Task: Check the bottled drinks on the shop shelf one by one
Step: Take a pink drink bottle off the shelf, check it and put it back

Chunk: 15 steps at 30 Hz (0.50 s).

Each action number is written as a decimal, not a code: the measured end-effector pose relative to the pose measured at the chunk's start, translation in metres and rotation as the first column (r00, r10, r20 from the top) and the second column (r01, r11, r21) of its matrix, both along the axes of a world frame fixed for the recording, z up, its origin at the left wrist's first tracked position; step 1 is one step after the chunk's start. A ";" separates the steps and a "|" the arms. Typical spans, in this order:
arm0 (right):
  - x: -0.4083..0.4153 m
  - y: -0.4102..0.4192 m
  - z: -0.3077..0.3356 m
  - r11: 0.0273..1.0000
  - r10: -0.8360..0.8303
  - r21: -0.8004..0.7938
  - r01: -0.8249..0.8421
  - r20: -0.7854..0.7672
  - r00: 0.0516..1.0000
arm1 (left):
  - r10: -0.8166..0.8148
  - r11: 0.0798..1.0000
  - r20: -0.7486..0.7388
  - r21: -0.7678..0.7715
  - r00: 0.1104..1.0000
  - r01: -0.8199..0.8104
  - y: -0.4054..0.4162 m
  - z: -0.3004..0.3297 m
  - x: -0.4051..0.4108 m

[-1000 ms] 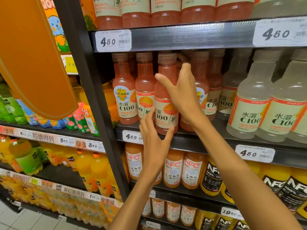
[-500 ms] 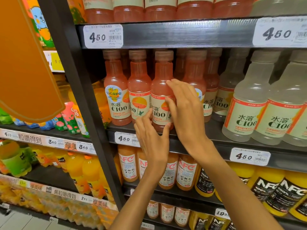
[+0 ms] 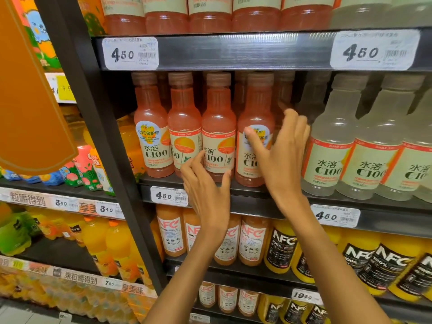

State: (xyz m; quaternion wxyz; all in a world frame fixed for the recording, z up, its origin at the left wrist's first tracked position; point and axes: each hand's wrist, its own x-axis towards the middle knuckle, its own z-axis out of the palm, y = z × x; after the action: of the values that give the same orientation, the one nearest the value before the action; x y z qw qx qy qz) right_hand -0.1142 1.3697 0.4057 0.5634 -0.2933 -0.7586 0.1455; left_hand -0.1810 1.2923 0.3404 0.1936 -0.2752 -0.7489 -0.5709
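Checking the pink C100 row on the middle shelf (image 3: 233, 185), so both hands up at the front bottles; left hand (image 3: 205, 183) sitting low at the base of the third pink bottle (image 3: 218, 136), fingers and thumb loosely spread either side of the label's bottom edge, touching or just about touching, not wrapped round it; probably steadying it so the label is facing out like its neighbours. Right hand (image 3: 280, 155) hanging open in front of the fourth pink bottle (image 3: 256, 127), fingers straight and a bit motion-blurred, thumb lying across the label, nothing gripped; looking like lining up for that one as the next check, though that's only a guess. All four front pink bottles standing upright, shoulder to shoulder, right at the shelf lip above the 4.50 price tag (image 3: 169, 196); clear C100 bottles (image 3: 332, 141) starting just beside the right hand, not touched. NFC juice bottles (image 3: 171, 232) filling the shelf below.
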 end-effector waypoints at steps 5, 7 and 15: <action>0.001 0.006 0.002 0.985 0.129 -0.132 -0.114 0.111 0.985 | -0.172 0.981 0.011 0.090 0.985 0.170 -0.002 0.000 0.016; 0.005 0.007 0.006 0.969 0.182 -0.177 -0.175 0.028 0.983 | -0.244 0.966 0.021 0.095 0.970 0.241 -0.004 -0.001 0.021; 0.050 -0.020 0.008 0.767 0.497 -0.268 -0.583 -0.327 0.804 | -0.533 0.843 0.183 0.030 0.826 0.538 -0.025 0.011 0.041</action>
State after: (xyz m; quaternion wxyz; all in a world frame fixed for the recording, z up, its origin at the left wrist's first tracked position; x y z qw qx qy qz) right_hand -0.0644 1.3497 0.4140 0.5207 -0.1384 -0.6985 0.4710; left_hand -0.1396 1.2670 0.3517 -0.0473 -0.4222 -0.6627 -0.6167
